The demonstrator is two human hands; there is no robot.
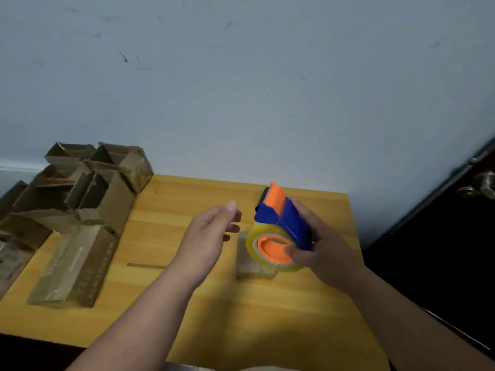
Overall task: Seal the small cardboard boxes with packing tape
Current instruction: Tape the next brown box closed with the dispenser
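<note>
The small brown cardboard box (pixel 253 263) sits on the yellow wooden table (pixel 227 311), near its middle, and its top is mostly hidden behind the blue and orange handheld tape dispenser (pixel 281 223) with its roll of clear yellowish packing tape (pixel 257 246). The right hand (pixel 321 253) grips that dispenser, fingers curled round the blue body and the thumb against the orange hub, holding it just above the box. The left hand (pixel 214 231) hovers just left of the box, fingers loosely extended and holding nothing, apparently reaching toward the tape's free end, though the blur makes that hard to tell.

The risk from here is a crooked or wrinkled strip: the box is light and no hand steadies it, so pulling tape across could drag or tip it. The free end could also fold back onto the roll if it is not caught cleanly.

To the far left stands a cluster of open brown cardboard boxes (pixel 80 188), flaps up, and in front of them lies 1 long flat box with a glossy taped top (pixel 72 266). A dark door with a metal handle (pixel 479 186) stands at the right.
</note>
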